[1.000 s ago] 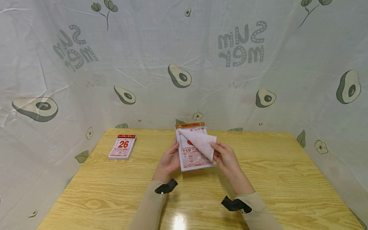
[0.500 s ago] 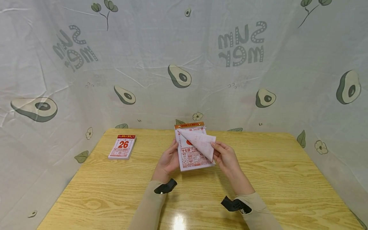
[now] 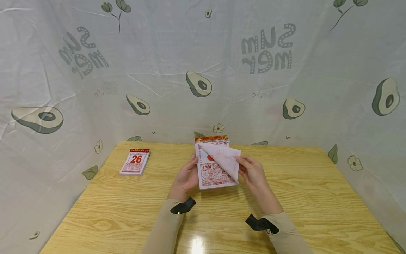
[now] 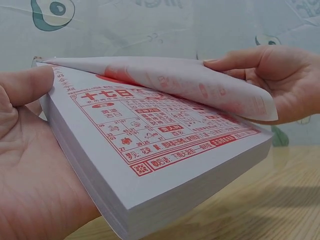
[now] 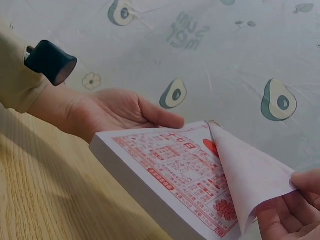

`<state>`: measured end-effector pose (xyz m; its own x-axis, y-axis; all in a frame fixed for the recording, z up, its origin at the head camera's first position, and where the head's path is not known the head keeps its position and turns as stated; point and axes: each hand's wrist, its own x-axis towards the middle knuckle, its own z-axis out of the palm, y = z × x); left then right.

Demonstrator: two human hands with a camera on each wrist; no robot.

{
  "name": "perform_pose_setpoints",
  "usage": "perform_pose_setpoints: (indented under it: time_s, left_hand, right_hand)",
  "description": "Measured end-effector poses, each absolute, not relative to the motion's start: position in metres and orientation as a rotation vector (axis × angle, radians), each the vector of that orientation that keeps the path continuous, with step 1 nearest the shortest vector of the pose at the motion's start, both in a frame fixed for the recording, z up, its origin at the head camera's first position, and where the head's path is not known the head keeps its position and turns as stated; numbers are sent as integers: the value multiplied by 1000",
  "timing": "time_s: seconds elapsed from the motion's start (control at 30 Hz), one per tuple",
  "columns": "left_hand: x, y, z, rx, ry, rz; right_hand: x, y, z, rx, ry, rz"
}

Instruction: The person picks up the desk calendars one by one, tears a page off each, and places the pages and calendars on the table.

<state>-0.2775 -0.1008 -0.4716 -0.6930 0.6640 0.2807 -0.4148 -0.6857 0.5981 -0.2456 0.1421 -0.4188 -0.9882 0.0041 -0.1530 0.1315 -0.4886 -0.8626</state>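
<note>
A thick tear-off calendar pad (image 3: 213, 174) with red print is held above the wooden table (image 3: 317, 197). My left hand (image 3: 185, 178) grips its left edge, thumb on top (image 4: 27, 85), palm under the block (image 4: 165, 165). My right hand (image 3: 252, 173) pinches the corner of the top sheet (image 3: 226, 158) and holds it folded up and across the pad (image 5: 170, 175); the sheet (image 5: 250, 172) is still joined at the top binding. The sheet (image 4: 190, 82) arches over the printed page.
A second, smaller calendar pad (image 3: 135, 161) showing a red 26 lies flat at the table's far left. A white curtain (image 3: 203, 70) printed with avocados surrounds the table on the back and both sides.
The pad and both hands have drifted slightly right; the right hand has pulled the lifted sheet a little further out and down. The small pad has not moved.
</note>
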Motion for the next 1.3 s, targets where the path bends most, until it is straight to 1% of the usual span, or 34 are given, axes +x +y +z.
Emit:
perform_pose_setpoints:
  time_s: [0.47, 0.7, 1.1, 1.3]
  left_hand:
    - [-279, -100, -470, 661, 626, 2338]
    - [-279, -100, -471, 643, 660, 2333]
    - [-277, -99, -472, 611, 611, 2346]
    - [-277, -98, -473, 645, 602, 2335]
  right_hand:
    - [-250, 145, -422, 173, 1603, -2642]
    - [-252, 145, -425, 221, 1479, -2687]
    - [-252, 145, -429, 221, 1386, -2678]
    - [-252, 145, -430, 220, 1328, -2684]
